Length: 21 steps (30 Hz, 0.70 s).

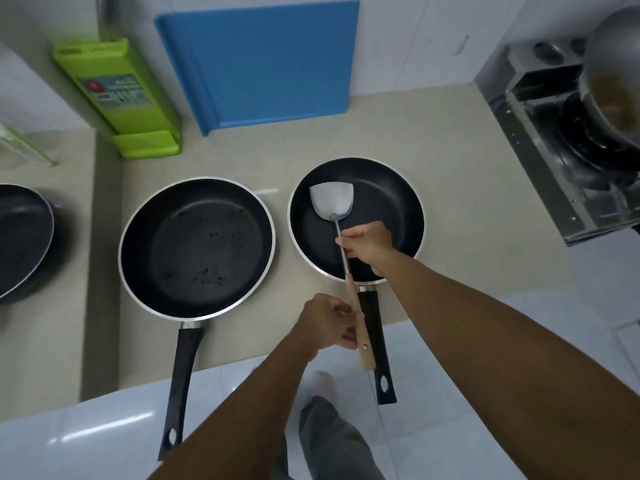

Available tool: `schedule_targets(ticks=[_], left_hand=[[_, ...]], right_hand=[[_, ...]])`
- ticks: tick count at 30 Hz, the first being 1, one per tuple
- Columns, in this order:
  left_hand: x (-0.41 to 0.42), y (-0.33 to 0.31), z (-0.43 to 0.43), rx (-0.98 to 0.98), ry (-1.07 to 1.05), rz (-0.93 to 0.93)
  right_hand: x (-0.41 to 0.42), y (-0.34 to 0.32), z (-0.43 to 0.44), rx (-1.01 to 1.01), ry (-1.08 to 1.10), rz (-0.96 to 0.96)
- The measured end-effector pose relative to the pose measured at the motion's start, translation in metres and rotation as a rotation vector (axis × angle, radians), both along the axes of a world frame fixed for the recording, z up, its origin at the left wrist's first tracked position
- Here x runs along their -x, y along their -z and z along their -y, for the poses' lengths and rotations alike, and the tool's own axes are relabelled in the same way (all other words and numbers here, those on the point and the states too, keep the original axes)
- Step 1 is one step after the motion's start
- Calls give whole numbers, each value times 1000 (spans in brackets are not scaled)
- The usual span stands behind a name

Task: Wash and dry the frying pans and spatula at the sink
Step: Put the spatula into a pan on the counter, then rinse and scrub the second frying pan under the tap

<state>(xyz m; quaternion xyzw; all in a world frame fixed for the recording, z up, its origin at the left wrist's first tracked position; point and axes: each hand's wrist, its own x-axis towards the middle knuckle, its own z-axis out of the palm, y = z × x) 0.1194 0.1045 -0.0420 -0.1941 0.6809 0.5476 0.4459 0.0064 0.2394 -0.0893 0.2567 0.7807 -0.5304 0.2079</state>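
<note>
1. Fingers (347, 336) of the left hand (327, 323) curl round the wooden grip of the spatula (331, 202). The right hand (369, 249) pinches its metal shaft further up, nearer the blade.
2. Long axis: runs away from the person, with the grip nearest the body past the counter edge and the blade farthest. The blade is over or in the smaller pan (391, 202); contact cannot be told.
3. Judgement: both hands hold the tool, so either could carry it off. The left has the fuller grasp.
4. Larger pan (197, 247), flecked with residue, sits just beside the smaller one on the counter (311, 133), both handles pointing toward the person. A third pan (20, 237) lies at the left margin.
5. Blue board (263, 64) and green board (117, 95) stand at the wall. The green one bears a printed label with a red picture, lettering too blurred to read; no other writing shows.
6. Stove (571, 161) and wok (616, 64), far right.
</note>
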Motion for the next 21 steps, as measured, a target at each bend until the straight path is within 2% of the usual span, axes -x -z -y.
schedule_targets(ticks=[2, 4, 7, 9, 11, 13, 16, 19, 21], left_hand=[[-1, 0, 4, 22, 1, -31], [-1, -4, 16, 75, -13, -66], [-1, -10, 49, 168, -86, -147], [0, -14, 79, 219, -140, -233], [1, -22, 111, 365, -94, -377], [1, -32, 145, 552, -3, -515], [-4, -38, 193, 650, 26, -591], [-9, -34, 234, 675, 12, -609], [-14, -28, 254, 681, 31, -619]], right_hand=[[0, 2, 0, -18, 1, -20], [-1, 0, 0, -158, -45, -86], [-9, -16, 10, -386, -103, -319], [-18, -27, 25, -404, -142, -427], [-30, -33, 44, -390, -194, -461], [-44, -37, 67, -363, -262, -447], [-70, -40, 105, -308, -388, -372], [-98, -35, 142, -213, -533, -168], [-117, -32, 166, -119, -541, 10]])
